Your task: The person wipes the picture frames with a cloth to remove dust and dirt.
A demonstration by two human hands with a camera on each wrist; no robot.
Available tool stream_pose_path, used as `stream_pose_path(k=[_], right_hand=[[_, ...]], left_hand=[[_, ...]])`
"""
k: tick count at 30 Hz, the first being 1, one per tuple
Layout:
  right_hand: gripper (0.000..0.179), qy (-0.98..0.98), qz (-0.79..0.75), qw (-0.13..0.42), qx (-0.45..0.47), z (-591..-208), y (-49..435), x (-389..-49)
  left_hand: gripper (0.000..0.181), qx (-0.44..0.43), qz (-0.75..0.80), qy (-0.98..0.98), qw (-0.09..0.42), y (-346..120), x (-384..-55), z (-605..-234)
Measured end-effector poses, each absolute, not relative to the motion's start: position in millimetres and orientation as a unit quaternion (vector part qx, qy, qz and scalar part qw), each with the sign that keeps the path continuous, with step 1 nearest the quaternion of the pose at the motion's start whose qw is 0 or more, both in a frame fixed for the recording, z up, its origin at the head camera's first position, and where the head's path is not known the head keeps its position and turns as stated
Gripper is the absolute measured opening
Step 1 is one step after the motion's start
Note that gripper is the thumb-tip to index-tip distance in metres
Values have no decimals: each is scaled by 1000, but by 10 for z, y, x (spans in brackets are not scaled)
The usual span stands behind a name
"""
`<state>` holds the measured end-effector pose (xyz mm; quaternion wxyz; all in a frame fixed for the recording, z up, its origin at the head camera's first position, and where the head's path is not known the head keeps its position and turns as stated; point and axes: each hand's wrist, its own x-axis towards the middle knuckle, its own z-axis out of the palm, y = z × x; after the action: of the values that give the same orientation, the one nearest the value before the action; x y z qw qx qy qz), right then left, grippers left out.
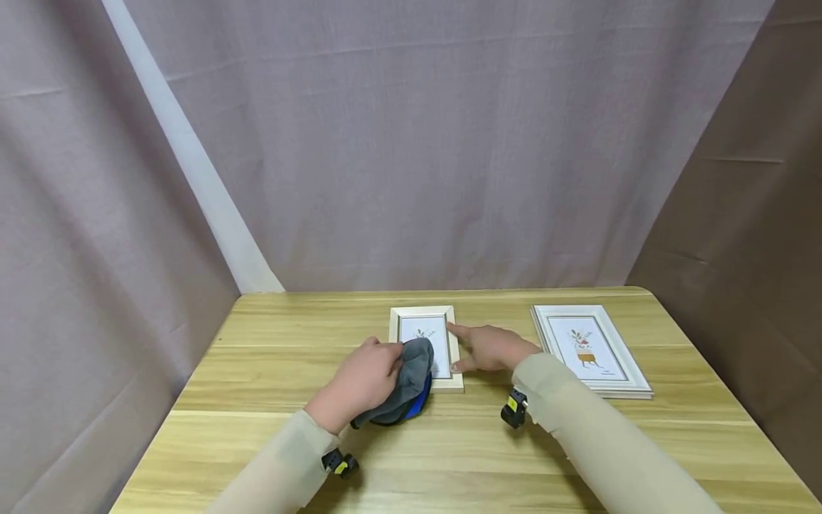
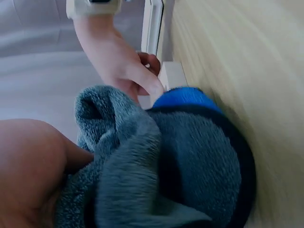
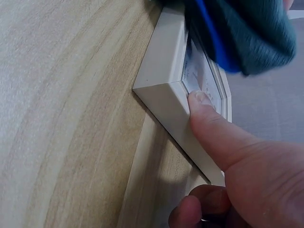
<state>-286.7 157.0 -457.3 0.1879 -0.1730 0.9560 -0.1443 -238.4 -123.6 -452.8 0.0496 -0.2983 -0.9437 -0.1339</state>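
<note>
A fuzzy grey cloth (image 1: 411,368) with a blue patch and dark edging is bunched in my left hand (image 1: 364,382). In the head view the cloth covers the lower left of a cream picture frame (image 1: 458,382) lying flat on the table. At the frame's right side, my right hand (image 1: 491,348) has its thumb and a finger spread along the border. The right wrist view shows the thumb (image 3: 209,118) pressed on the border near a corner, with other fingers bent beside the frame. The left fingertips are hidden in the cloth (image 2: 128,156).
A white picture frame (image 1: 632,382) with a plant print lies to the right, beyond my right hand. Under everything is a wood-grain table (image 1: 270,385). Grey curtains (image 1: 437,157) hang behind its far edge, and a brown one (image 1: 738,214) at the right.
</note>
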Motion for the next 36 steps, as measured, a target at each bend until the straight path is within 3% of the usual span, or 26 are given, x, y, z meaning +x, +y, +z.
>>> stream_pose_path(k=[3,6,10,14,20,26,29,36], right_hand=[[99,956,-145,189,-172,-4594,1575,-2879],[100,956,-145,190,-168,-4605,1585,-2891],[100,957,-143,189,-164,-4612,1618,-2905],[101,958,-146,183,-168,-4624,1648,-2933],[100,958,-145,188,-159,-4624,1661,-2955],[99,957,-149,195,-153,-4615,1665,-2946],[99,958,-145,194,-155,-4612,1665,-2952],[100,957,-153,196,-147,-4608,1662,-2949]], left_hand=[[19,-308,-122,-940,82,-1326,-2242,-4473],[6,-318,-113,-937,94,-1381,-2091,-4430],[29,-341,-107,-932,68,-1340,-1883,-4449],[38,-360,-82,-929,28,-1232,-1732,-4542],[63,-369,-41,-928,-32,-1157,-1696,-4649],[78,-384,-21,-922,-44,-1105,-1690,-4713],[79,-397,-52,-914,-65,-1076,-1686,-4707],[58,-435,-111,-889,-87,-1052,-1701,-4718]])
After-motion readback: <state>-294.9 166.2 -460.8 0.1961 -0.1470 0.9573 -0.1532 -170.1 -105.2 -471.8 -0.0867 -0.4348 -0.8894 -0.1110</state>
